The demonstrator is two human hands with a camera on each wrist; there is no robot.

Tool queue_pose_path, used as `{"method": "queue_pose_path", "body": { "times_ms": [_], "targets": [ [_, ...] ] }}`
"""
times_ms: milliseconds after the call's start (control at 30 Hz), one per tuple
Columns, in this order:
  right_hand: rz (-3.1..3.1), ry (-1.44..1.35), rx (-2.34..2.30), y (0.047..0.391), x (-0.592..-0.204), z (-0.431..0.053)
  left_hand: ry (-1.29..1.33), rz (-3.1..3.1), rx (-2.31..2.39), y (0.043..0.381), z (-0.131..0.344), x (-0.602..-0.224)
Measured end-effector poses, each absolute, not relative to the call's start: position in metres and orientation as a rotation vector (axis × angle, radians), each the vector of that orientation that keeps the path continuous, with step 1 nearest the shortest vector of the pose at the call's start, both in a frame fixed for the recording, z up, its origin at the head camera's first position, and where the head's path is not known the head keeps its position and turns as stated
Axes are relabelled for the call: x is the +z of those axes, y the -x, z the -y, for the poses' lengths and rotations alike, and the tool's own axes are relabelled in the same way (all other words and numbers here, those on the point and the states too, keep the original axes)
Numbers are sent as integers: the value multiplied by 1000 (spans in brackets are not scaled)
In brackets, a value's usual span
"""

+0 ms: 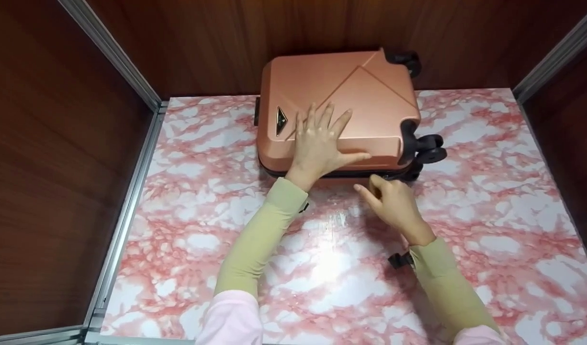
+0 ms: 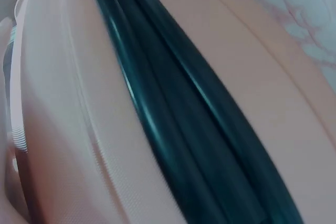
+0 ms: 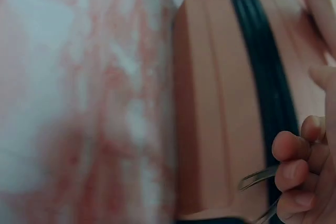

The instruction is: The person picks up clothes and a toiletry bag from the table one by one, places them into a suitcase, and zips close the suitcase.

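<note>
A rose-gold hard-shell suitcase point(image 1: 370, 103) lies on its side on the table, wheels point(image 1: 430, 148) to the right. My left hand point(image 1: 317, 148) rests with spread fingers on its upper shell, thumb along the near edge. At the near side, below that edge, my right hand point(image 1: 394, 203) has its fingers curled at the zipper, thumb pointing left. In the right wrist view a metal zipper pull point(image 3: 257, 177) sticks out from between the curled fingertips point(image 3: 291, 174). The black zipper band point(image 2: 157, 98) runs along the suitcase's side in the left wrist view.
The suitcase lies on a red-and-white marbled tabletop point(image 1: 197, 201), close to the brown back panel point(image 1: 202, 43). A brown panel point(image 1: 49, 167) with a metal frame point(image 1: 123, 225) borders the left side, and another panel point(image 1: 561, 100) the right.
</note>
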State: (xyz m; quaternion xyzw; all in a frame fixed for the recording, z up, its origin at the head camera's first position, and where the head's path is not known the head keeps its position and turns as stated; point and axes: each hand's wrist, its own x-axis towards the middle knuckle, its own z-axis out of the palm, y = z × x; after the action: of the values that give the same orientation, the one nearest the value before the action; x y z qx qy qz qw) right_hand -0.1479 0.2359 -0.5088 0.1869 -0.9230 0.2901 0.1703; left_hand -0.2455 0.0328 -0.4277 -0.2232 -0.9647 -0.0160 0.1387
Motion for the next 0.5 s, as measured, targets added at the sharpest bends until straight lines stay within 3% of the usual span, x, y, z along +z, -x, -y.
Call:
{"method": "queue_pose_path", "body": {
  "times_ms": [333, 500],
  "targets": [
    [2351, -798, 780, 172, -440, -236, 658, 2785, -93, 249, -23, -412],
    [2235, -745, 725, 203, -397, -243, 694, 2771, -298, 262, -15, -393]
  ]
}}
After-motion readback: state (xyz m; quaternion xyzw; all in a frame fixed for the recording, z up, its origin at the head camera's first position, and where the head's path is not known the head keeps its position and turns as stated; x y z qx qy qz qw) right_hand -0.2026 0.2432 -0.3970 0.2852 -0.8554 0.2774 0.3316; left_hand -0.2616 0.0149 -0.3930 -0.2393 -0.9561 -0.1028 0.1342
